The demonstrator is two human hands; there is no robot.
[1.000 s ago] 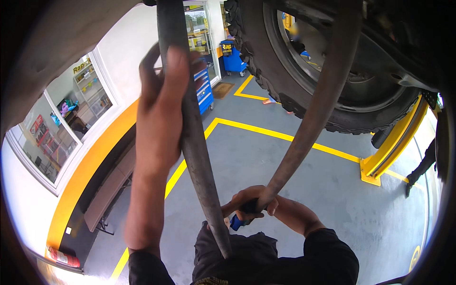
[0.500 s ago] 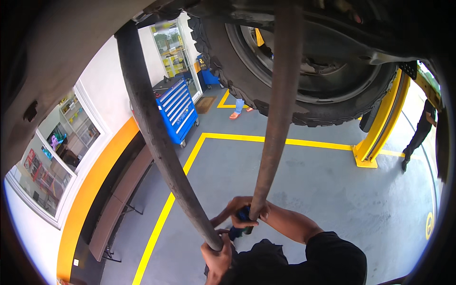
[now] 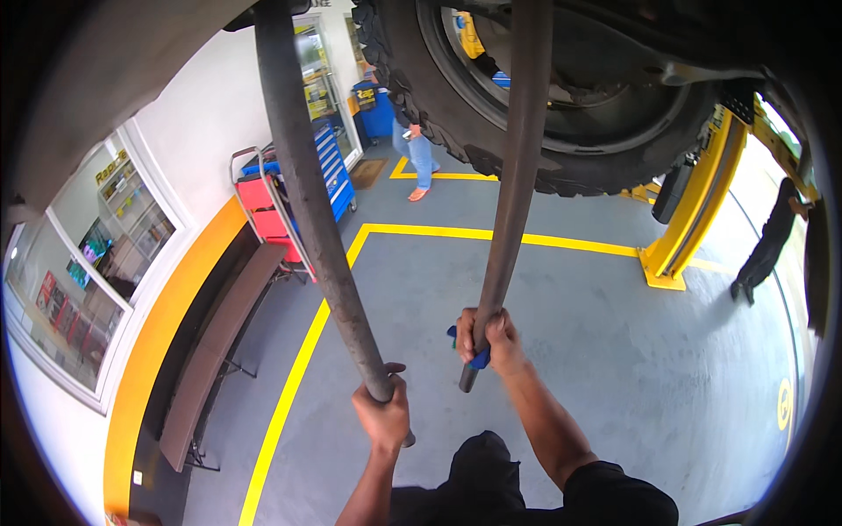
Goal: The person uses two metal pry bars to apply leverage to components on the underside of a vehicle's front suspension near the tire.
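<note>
Two long dark metal bars hang down from under a raised vehicle. My left hand (image 3: 383, 412) is wrapped round the left bar (image 3: 311, 202) just above its lower end. Higher up and to the right, my right hand (image 3: 493, 340) grips the right bar (image 3: 517, 158) near its lower end. A blue cloth (image 3: 480, 358) is bunched between that hand and the bar, with edges showing on both sides. The bars' upper ends run out of view among the dark underbody parts. A big knobbly tyre (image 3: 579, 167) hangs beyond the right bar.
A yellow lift post (image 3: 693, 202) stands at the right, with a person in dark clothes (image 3: 772, 237) past it. A person in jeans (image 3: 417, 158) stands at the back. Along the left wall are a brown bench (image 3: 215, 351), a red cart (image 3: 266, 206) and a blue tool cabinet (image 3: 333, 171).
My hands have moved apart; the right one is now higher, firmly round its bar with the cloth. The view has shifted, uncovering the red cart and more of the person in jeans.
</note>
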